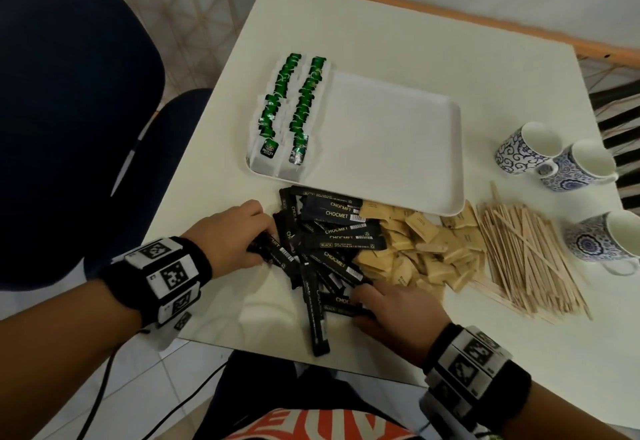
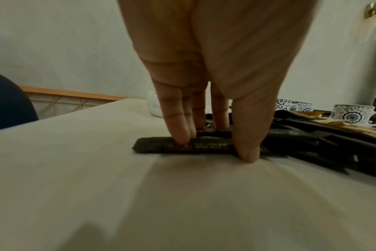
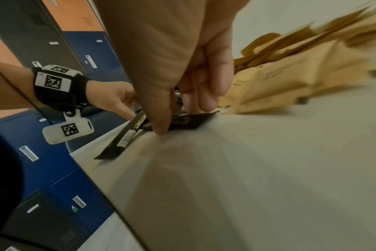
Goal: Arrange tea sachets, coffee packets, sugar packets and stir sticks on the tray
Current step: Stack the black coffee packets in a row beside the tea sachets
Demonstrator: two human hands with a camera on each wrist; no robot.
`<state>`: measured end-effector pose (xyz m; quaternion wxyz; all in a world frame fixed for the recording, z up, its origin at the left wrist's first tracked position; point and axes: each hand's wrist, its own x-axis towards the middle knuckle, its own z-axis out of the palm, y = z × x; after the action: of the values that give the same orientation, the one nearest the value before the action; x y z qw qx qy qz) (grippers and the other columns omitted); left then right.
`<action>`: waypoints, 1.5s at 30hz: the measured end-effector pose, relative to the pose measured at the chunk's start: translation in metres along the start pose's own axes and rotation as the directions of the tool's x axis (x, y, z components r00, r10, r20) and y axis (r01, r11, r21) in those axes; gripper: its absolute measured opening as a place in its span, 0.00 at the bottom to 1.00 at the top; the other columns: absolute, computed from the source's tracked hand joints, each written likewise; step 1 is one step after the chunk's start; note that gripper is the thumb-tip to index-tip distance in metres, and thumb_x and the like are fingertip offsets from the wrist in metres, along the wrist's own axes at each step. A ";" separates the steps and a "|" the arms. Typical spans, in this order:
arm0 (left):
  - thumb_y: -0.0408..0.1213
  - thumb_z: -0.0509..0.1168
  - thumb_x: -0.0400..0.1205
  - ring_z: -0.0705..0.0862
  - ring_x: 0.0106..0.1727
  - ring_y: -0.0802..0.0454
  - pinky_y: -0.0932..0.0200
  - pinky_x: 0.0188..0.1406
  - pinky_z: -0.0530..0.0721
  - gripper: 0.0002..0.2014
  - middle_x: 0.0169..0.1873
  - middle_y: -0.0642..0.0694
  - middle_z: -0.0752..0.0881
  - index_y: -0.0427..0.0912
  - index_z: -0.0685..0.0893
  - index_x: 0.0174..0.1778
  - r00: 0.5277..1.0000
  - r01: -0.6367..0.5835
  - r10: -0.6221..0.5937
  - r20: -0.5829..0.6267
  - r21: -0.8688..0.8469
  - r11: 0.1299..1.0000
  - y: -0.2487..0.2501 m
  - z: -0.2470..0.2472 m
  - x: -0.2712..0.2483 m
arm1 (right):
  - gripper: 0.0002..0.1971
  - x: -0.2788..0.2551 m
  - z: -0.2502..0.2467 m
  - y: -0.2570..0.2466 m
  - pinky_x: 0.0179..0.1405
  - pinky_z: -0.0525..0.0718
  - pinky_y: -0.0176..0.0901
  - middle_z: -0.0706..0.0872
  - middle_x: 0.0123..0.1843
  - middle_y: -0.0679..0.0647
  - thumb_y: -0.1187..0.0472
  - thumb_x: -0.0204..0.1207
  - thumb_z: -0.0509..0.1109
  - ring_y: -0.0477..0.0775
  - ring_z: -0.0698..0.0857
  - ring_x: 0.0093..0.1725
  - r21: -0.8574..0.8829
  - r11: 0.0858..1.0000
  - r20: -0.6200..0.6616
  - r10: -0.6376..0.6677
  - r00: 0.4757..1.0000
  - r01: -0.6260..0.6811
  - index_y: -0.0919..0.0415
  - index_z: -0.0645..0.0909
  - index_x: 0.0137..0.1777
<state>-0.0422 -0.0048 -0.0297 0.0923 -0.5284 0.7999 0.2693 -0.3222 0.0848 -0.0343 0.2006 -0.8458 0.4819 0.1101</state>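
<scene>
Left hand (image 2: 206,95): fingers and thumb pinching 1 black coffee packet (image 2: 195,146) at the pile's left edge. Right hand (image 3: 178,81): pinching another packet (image 3: 189,119) at the near edge. Coffee packets (image 1: 329,242): loose heap on the table (image 1: 398,27) before the tray (image 1: 391,142); likely light, slick, bendable, best gripped mid-length. Print: "CHOCMET", "BLACK".

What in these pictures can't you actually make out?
- Head view: the small print on the green tea sachets is too small to read.
- Right wrist view: the brown sugar packets are blurred, so their print is unreadable.
- Left wrist view: the left hand hides most of the tray.
</scene>
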 end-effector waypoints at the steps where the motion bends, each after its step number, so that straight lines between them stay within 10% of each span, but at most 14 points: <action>1: 0.44 0.71 0.76 0.77 0.50 0.55 0.56 0.47 0.82 0.17 0.53 0.55 0.70 0.54 0.79 0.60 1.000 0.000 -0.001 -0.010 -0.009 1.000 0.001 0.000 0.001 | 0.27 0.006 -0.002 -0.004 0.36 0.85 0.51 0.83 0.54 0.53 0.40 0.75 0.44 0.59 0.85 0.46 0.002 1.000 -0.023 0.003 1.000 -0.003 0.52 0.75 0.64; 9: 0.42 0.70 0.77 0.78 0.53 0.54 0.54 0.46 0.83 0.20 0.57 0.54 0.71 0.52 0.78 0.65 0.999 -0.001 0.001 -0.042 0.000 1.000 -0.006 0.000 0.002 | 0.09 0.030 -0.006 -0.014 0.14 0.74 0.38 0.82 0.37 0.47 0.49 0.68 0.68 0.50 0.82 0.27 0.001 1.000 -0.207 0.000 0.978 0.000 0.52 0.82 0.42; 15: 0.42 0.67 0.79 0.77 0.54 0.56 0.59 0.44 0.79 0.17 0.58 0.55 0.71 0.56 0.79 0.65 1.000 0.015 -0.014 -0.017 0.043 0.999 -0.012 -0.002 -0.003 | 0.12 0.037 -0.004 -0.012 0.15 0.73 0.37 0.80 0.34 0.48 0.50 0.61 0.79 0.51 0.82 0.26 -0.051 0.999 -0.298 -0.032 0.954 0.018 0.52 0.81 0.38; 20: 0.44 0.65 0.80 0.75 0.58 0.55 0.62 0.42 0.75 0.16 0.58 0.54 0.72 0.55 0.78 0.65 0.999 0.020 -0.015 -0.048 0.102 0.995 -0.011 -0.002 -0.002 | 0.12 0.038 -0.008 -0.027 0.14 0.73 0.37 0.81 0.36 0.46 0.46 0.72 0.60 0.48 0.82 0.28 0.047 0.997 -0.341 -0.046 0.939 0.066 0.51 0.81 0.42; 24: 0.46 0.64 0.81 0.75 0.58 0.53 0.60 0.43 0.75 0.16 0.58 0.52 0.73 0.54 0.79 0.65 0.999 -0.009 0.019 -0.050 0.194 0.981 -0.011 -0.002 -0.002 | 0.23 0.037 -0.012 -0.048 0.32 0.78 0.43 0.84 0.50 0.50 0.34 0.76 0.56 0.53 0.85 0.45 0.008 0.997 -0.086 -0.076 0.993 0.077 0.50 0.72 0.60; 27: 0.44 0.73 0.72 0.80 0.45 0.50 0.58 0.37 0.75 0.12 0.46 0.50 0.79 0.49 0.87 0.50 0.988 -0.105 0.136 -0.067 0.349 0.931 -0.007 -0.008 -0.003 | 0.28 0.042 -0.005 -0.057 0.41 0.79 0.49 0.82 0.55 0.55 0.36 0.76 0.59 0.61 0.83 0.52 0.043 0.999 0.017 -0.026 1.000 0.025 0.52 0.63 0.68; 31: 0.38 0.79 0.51 0.77 0.26 0.49 0.59 0.24 0.73 0.14 0.27 0.51 0.77 0.47 0.81 0.26 0.970 -0.170 0.235 -0.062 0.514 0.840 -0.011 -0.008 -0.003 | 0.21 0.044 0.001 -0.065 0.22 0.73 0.45 0.84 0.41 0.54 0.53 0.72 0.63 0.60 0.85 0.34 0.054 0.998 -0.131 -0.010 0.991 0.017 0.54 0.66 0.65; 38: 0.44 0.62 0.76 0.77 0.55 0.51 0.59 0.54 0.68 0.15 0.55 0.53 0.78 0.51 0.77 0.59 0.993 -0.084 0.113 -0.042 0.436 0.896 -0.006 -0.005 0.000 | 0.23 0.041 -0.014 -0.050 0.18 0.72 0.39 0.84 0.33 0.48 0.59 0.65 0.66 0.54 0.82 0.28 0.053 0.998 -0.229 -0.029 0.973 0.042 0.50 0.67 0.61; 45: 0.43 0.59 0.81 0.78 0.55 0.52 0.60 0.53 0.66 0.10 0.56 0.54 0.78 0.52 0.75 0.58 0.993 -0.103 0.115 -0.007 0.402 0.910 -0.008 -0.012 0.004 | 0.20 0.048 -0.044 -0.023 0.30 0.82 0.41 0.89 0.42 0.48 0.59 0.70 0.71 0.52 0.87 0.37 0.004 0.991 -0.363 -0.120 0.924 0.131 0.52 0.78 0.64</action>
<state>-0.0351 -0.0166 -0.0237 0.1712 -0.4568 0.8676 0.0963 -0.2780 0.0381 -0.0076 0.1269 -0.8778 0.4569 -0.0676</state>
